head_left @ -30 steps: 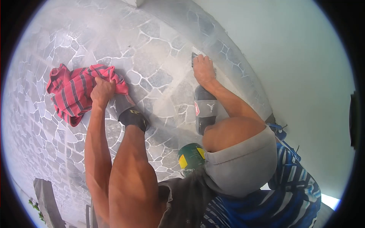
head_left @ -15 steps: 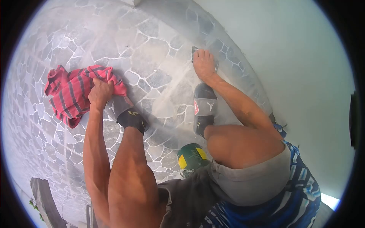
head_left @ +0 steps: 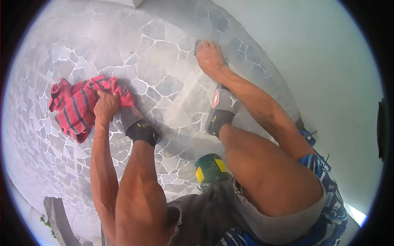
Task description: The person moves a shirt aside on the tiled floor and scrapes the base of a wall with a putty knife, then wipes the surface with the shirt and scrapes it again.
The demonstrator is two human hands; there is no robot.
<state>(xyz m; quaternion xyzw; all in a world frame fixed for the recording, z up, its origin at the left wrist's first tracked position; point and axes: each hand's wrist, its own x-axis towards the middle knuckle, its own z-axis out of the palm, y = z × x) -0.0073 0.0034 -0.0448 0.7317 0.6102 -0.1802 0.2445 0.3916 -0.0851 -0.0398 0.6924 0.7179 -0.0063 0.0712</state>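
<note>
My left hand (head_left: 106,107) grips a red cloth with dark stripes (head_left: 78,107), which lies bunched on the stone-patterned floor (head_left: 164,61) beside my left foot. Beyond my right foot, my right hand (head_left: 209,56) is closed over a dark, flat object (head_left: 197,44) pressed to the floor. Only the edges of that object show under the fingers, so I cannot make out what it is. A pale, dusty film covers the floor around it.
Between my legs stands a green container with yellow patches (head_left: 211,170). A pale wall (head_left: 328,82) rises along the right side. My sandalled left foot (head_left: 130,119) and right foot (head_left: 225,102) rest on the floor. A grey post-like piece (head_left: 59,221) is at the lower left.
My right hand has moved a little left and farther forward with the flat object. My right knee has shifted outward and my right foot has tilted. My left hand still holds the cloth.
</note>
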